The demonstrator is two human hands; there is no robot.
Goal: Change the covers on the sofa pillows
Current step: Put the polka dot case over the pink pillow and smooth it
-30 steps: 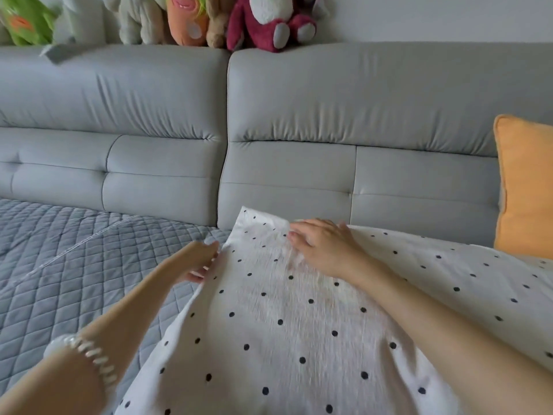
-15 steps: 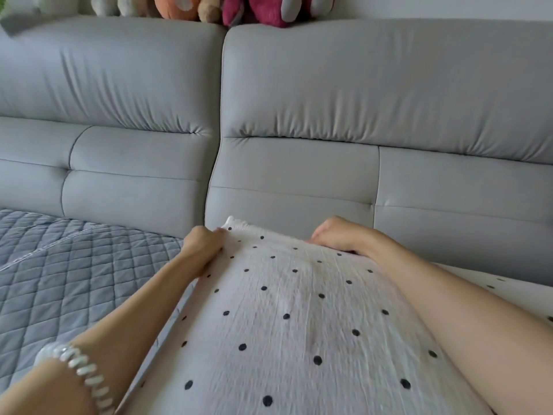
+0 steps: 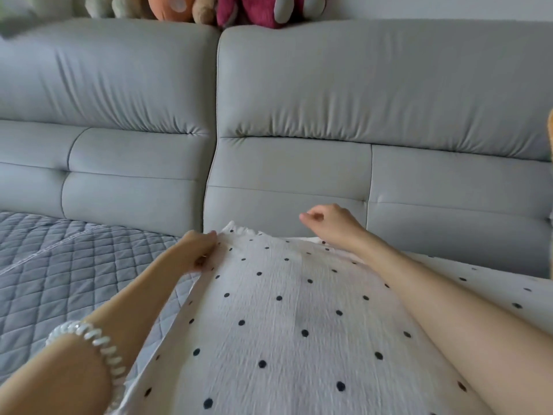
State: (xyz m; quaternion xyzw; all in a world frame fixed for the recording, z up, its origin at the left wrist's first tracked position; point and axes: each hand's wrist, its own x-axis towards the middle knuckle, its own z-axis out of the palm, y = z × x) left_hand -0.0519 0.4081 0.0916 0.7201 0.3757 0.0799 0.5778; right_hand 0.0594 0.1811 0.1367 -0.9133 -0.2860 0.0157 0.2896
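Observation:
A white pillow cover with black dots (image 3: 284,319) lies spread across the lower middle of the view, its far edge near the sofa backrest. My left hand (image 3: 196,250) grips the cover's left edge close to the far left corner. My right hand (image 3: 332,223) hovers just above the cover's far edge, fingers loosely curled, holding nothing. Whether a pillow sits inside the cover cannot be told.
The grey sofa backrest (image 3: 299,115) fills the upper view. A grey quilted seat pad (image 3: 65,271) lies to the left. Several plush toys (image 3: 245,10) sit on top of the backrest. A sliver of an orange pillow (image 3: 550,136) shows at the right edge.
My right hand has lifted off the cover's far edge and now hangs free above it. My left hand has kept its grip on the left edge. The view shifted left, hiding most of the orange pillow.

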